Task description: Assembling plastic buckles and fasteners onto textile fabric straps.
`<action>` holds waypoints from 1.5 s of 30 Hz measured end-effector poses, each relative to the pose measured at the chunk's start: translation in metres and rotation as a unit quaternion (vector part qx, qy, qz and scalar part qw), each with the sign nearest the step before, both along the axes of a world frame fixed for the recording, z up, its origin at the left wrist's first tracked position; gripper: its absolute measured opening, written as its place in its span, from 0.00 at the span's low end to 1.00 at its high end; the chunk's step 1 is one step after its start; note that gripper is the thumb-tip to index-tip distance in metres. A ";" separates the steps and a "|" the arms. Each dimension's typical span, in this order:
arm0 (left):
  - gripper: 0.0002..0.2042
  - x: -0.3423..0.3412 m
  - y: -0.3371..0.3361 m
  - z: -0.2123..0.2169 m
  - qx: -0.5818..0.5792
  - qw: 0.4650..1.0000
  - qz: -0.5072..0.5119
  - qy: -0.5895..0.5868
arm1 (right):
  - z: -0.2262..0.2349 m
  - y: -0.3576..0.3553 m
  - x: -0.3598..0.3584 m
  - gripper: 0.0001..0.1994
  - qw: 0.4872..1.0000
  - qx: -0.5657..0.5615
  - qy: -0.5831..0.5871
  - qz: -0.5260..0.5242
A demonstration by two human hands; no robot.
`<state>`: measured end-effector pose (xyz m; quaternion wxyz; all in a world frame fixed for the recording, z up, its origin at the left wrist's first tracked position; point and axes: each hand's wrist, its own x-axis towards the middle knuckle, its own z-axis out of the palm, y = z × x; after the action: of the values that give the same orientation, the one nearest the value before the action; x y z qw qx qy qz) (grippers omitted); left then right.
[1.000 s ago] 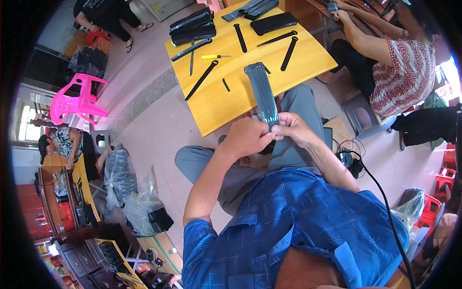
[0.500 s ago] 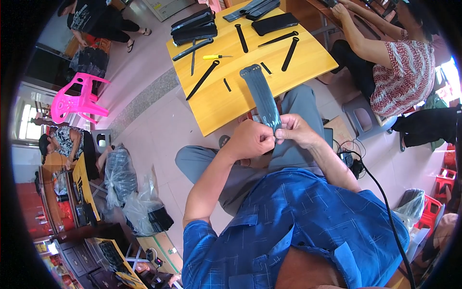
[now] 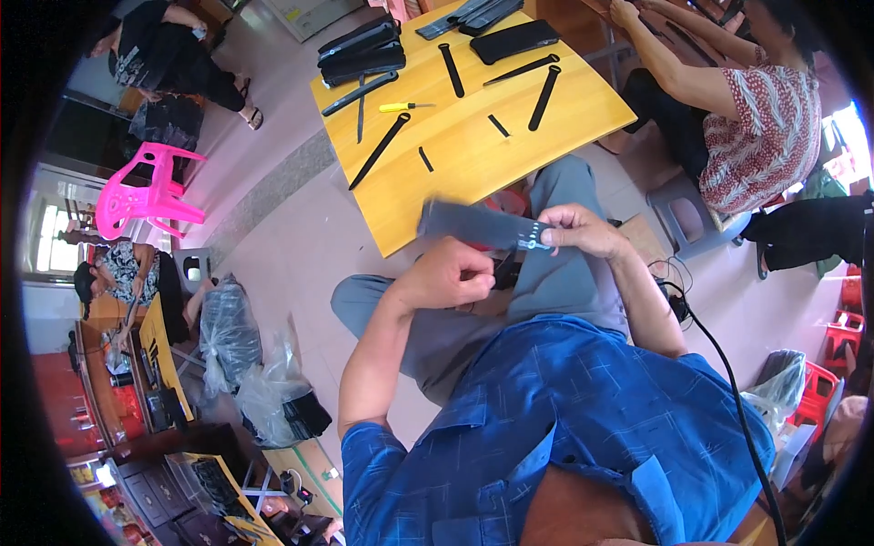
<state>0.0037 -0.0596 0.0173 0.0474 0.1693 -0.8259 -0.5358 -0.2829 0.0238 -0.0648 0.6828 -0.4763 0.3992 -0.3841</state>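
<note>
My right hand [image 3: 587,232] grips one end of a flat bundle of black straps [image 3: 482,223] between thumb and fingers. Pale marks show at the gripped end. The bundle stretches leftward above my lap, its far end smeared by motion. Below it, my left hand [image 3: 446,276] is closed, thumb against curled fingers. Something dark shows beside those fingertips, too unclear to name. On the yellow table [image 3: 401,214] ahead lie loose black straps [image 3: 380,152] with rounded, holed ends, two short black strips [image 3: 498,126] and a yellow-handled screwdriver [image 3: 395,107].
Stacked black strap bundles [image 3: 360,59] and a black pouch-like bundle [image 3: 514,42] lie at the table's far side. A pink chair [image 3: 150,191] stands left. A person in a patterned top [image 3: 760,127] sits right, near a grey stool [image 3: 683,218]. A black cable [image 3: 728,373] runs beside my right arm.
The bundle has swung from upright to nearly level, pointing left. My right hand now holds the marked end, and my left hand has moved away from the right. A person at far left has shifted.
</note>
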 end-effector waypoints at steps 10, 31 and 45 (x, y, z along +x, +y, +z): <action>0.17 0.091 0.027 -0.002 0.298 0.852 0.199 0.382 | -0.028 0.021 -0.146 0.11 0.989 -0.033 0.093 -0.111; 0.14 -0.084 -0.047 0.055 0.175 0.946 0.160 0.220 | -0.091 0.075 -0.125 0.17 0.921 -0.100 -0.328 -0.182; 0.11 -0.211 -0.107 -0.098 0.301 0.930 0.207 0.044 | -0.094 0.087 -0.116 0.17 0.905 -0.107 -0.359 -0.201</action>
<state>-0.2074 -0.1664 -0.0808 0.1404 0.3189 -0.5695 -0.7445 -0.3988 0.1106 -0.1586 0.6332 -0.2859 0.1704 -0.6988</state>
